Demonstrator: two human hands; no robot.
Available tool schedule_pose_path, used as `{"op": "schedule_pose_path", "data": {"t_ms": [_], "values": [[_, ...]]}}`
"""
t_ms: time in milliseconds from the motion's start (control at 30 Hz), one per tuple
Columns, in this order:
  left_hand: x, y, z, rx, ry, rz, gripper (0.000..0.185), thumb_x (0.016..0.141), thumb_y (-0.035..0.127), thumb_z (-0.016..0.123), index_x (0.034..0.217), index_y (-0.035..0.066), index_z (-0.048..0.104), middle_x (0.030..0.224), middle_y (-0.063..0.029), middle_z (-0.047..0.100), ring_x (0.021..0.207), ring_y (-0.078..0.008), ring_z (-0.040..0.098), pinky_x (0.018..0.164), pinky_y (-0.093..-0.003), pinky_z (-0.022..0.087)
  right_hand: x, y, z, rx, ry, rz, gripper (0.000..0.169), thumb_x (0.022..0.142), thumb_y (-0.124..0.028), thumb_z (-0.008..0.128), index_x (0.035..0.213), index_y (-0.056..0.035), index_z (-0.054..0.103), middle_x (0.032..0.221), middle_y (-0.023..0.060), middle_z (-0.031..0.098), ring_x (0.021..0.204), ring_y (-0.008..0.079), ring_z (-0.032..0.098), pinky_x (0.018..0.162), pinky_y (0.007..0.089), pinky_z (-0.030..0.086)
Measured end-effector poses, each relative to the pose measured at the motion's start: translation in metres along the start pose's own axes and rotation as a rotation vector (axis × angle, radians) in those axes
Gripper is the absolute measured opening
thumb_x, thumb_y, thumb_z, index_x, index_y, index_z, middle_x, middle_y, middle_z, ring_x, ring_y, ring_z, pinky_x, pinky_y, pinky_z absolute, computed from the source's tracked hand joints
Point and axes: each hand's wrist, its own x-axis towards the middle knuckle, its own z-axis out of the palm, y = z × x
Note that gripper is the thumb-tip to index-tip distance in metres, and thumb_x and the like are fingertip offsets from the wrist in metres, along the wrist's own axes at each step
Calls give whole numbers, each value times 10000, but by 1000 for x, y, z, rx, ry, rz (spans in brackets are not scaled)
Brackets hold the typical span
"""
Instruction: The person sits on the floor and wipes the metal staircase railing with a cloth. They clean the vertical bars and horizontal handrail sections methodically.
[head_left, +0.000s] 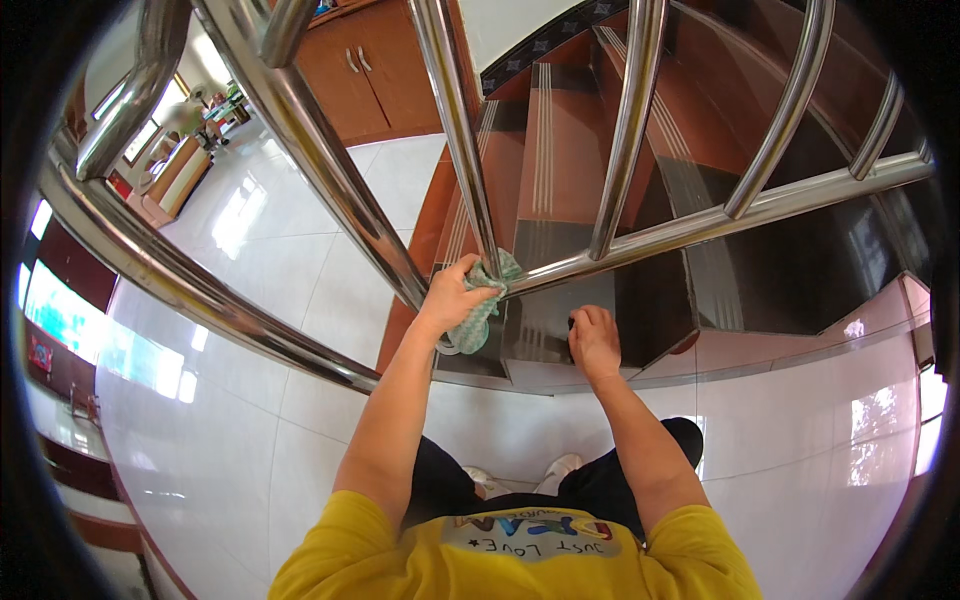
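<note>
My left hand grips a green and white patterned cloth, which is wrapped about the foot of an upright metal baluster. There the baluster meets the sloping lower rail of a stainless steel stair railing. To the right, below that rail, my right hand is at the edge of a dark stone stair tread, its fingers curled. Whether those fingers rest on the stone or hold something small is not plain.
A thick curved handrail and a stout post stand to the left. Red and black steps rise at the upper right. Beyond the railing are a wooden cabinet, a wooden sofa and a person farther off.
</note>
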Motion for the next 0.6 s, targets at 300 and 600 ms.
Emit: {"op": "schedule_pose_path", "data": {"t_ms": [300, 600], "values": [[-30, 3, 54, 22, 499, -106, 352, 735, 173, 682, 997, -4, 527, 848, -162, 612, 790, -261, 598, 720, -330, 444, 1, -5, -1, -13, -29, 23, 204, 691, -72, 595, 885, -80, 533, 944, 73, 525, 915, 293, 486, 778, 405, 422], [-36, -3, 109, 112, 800, -48, 343, 797, 108, 568, 1072, -25, 413, 1002, -187, 457, 948, -333, 445, 857, -400, 338, 2, -5, -2, -48, -14, -7, 214, 685, -70, 598, 889, -88, 536, 937, 72, 522, 910, 294, 489, 773, 402, 422]]}}
